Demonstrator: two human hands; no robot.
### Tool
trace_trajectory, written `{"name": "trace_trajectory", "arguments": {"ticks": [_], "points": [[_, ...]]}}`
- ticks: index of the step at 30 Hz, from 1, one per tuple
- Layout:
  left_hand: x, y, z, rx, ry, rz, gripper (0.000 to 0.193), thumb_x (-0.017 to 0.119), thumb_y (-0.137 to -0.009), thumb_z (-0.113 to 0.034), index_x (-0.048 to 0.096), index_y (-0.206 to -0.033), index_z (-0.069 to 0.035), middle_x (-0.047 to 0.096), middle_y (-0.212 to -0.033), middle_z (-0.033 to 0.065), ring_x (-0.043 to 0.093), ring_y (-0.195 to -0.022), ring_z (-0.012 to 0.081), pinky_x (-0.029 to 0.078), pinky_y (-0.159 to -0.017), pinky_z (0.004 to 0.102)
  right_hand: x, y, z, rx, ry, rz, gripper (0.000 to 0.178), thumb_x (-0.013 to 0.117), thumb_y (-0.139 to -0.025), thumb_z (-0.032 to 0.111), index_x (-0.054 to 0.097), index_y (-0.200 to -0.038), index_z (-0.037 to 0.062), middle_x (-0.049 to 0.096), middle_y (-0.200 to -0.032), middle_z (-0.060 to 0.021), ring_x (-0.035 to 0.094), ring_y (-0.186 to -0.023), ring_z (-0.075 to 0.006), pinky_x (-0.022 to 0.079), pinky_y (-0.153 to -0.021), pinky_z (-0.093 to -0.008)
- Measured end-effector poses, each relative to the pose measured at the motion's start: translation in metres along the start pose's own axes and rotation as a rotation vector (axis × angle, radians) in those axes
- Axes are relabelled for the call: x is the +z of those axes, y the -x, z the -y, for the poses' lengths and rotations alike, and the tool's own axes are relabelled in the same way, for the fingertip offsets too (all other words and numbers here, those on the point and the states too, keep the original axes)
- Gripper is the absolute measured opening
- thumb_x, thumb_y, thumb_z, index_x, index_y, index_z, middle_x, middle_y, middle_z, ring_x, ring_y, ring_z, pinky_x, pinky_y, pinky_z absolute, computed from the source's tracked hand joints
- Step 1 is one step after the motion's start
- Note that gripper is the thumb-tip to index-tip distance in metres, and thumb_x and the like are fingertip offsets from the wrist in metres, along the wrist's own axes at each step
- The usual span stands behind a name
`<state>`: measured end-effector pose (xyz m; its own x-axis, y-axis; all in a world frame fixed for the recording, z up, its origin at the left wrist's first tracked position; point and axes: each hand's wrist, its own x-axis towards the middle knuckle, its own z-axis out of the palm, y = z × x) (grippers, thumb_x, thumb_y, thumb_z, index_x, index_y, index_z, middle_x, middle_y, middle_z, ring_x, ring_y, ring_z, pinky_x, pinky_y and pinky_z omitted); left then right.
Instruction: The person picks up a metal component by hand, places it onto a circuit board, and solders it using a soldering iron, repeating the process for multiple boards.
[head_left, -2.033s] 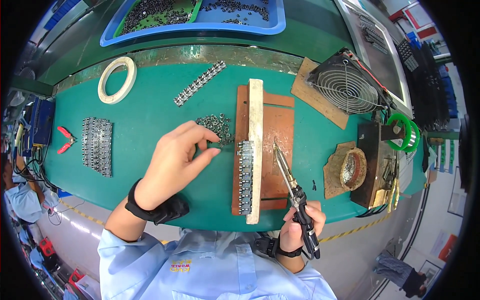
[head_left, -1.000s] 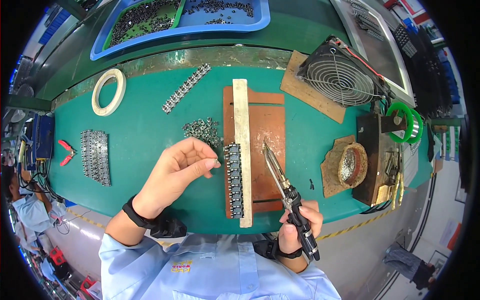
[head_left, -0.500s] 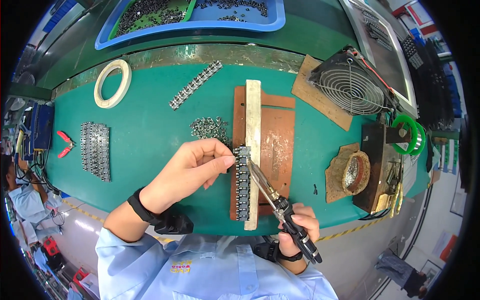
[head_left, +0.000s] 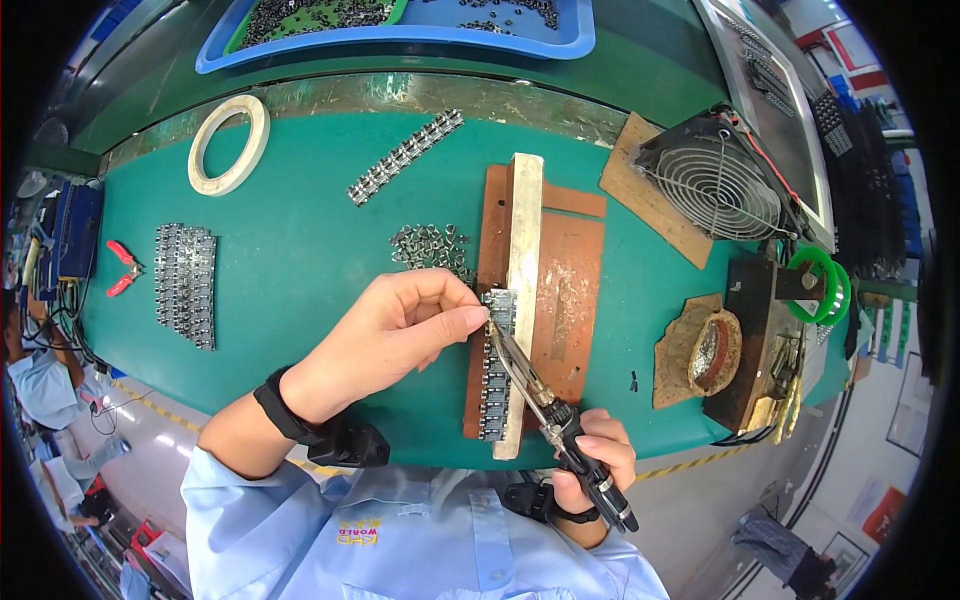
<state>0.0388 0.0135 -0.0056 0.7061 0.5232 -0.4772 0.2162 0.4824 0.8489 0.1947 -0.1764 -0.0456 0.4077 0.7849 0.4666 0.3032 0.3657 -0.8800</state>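
My right hand (head_left: pixel 600 462) is wrapped round a black-handled soldering iron (head_left: pixel 575 435), its metal tip slanting up to the left. That tip meets the upper left edge of a strip of small circuit boards (head_left: pixel 494 400). Right beside it, my left hand (head_left: pixel 405 325) pinches thumb to forefinger; what sits between the fingertips is too small to make out. The strip lies along a pale metal bar (head_left: pixel 524 230) on a brown board (head_left: pixel 570 290). A heap of small metal parts (head_left: pixel 430 248) lies just beyond my left fingers.
On the green mat are a tape roll (head_left: pixel 207 182), another board strip (head_left: pixel 405 158), a block of board strips (head_left: pixel 185 285) and red pliers (head_left: pixel 124 268). To the right stand a fan (head_left: pixel 715 190), a solder spool (head_left: pixel 818 285) and a round dish (head_left: pixel 716 352). A blue tray (head_left: pixel 400 38) lies beyond.
The iron's tip has shifted from the strip's right side to its left edge, close to my left fingertips. The whole view has moved slightly.
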Motion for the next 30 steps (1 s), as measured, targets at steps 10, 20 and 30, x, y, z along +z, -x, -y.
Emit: {"name": "trace_trajectory", "arguments": {"ticks": [10,20,30], "points": [[0.0,0.0,0.002,0.02,0.027,0.009,0.014,0.055,-0.088,-0.018,0.056,-0.087,-0.004,0.053,-0.07,-0.0062,0.041,-0.056,0.0,0.032,-0.047,0.0169,0.0,-0.002,0.006,-0.016,0.117,0.093,0.041,0.072,-0.071,0.028,0.051,-0.095,0.0026,0.049,-0.074,-0.0117,0.044,-0.059,-0.0202,0.035,-0.052,-0.0316],[0.0,0.0,0.002,0.016,0.032,0.009,0.014,0.055,-0.088,-0.018,0.056,-0.087,-0.004,0.052,-0.069,-0.0064,0.04,-0.056,0.0,0.031,-0.047,0.0168,-0.003,-0.007,0.012,-0.01,0.161,0.131,0.041,0.072,-0.07,0.028,0.052,-0.094,0.0019,0.05,-0.073,-0.012,0.045,-0.059,-0.0206,0.036,-0.052,-0.0321],[-0.001,0.0,0.001,0.017,0.037,0.024,0.014,0.054,-0.088,-0.018,0.056,-0.086,-0.004,0.052,-0.071,-0.0051,0.041,-0.056,0.001,0.033,-0.048,0.017,0.0,-0.011,0.009,-0.018,0.11,0.041,0.039,0.076,-0.063,0.015,0.058,-0.094,0.0006,0.055,-0.072,-0.0125,0.05,-0.056,-0.0221,0.04,-0.05,-0.0305]]}}
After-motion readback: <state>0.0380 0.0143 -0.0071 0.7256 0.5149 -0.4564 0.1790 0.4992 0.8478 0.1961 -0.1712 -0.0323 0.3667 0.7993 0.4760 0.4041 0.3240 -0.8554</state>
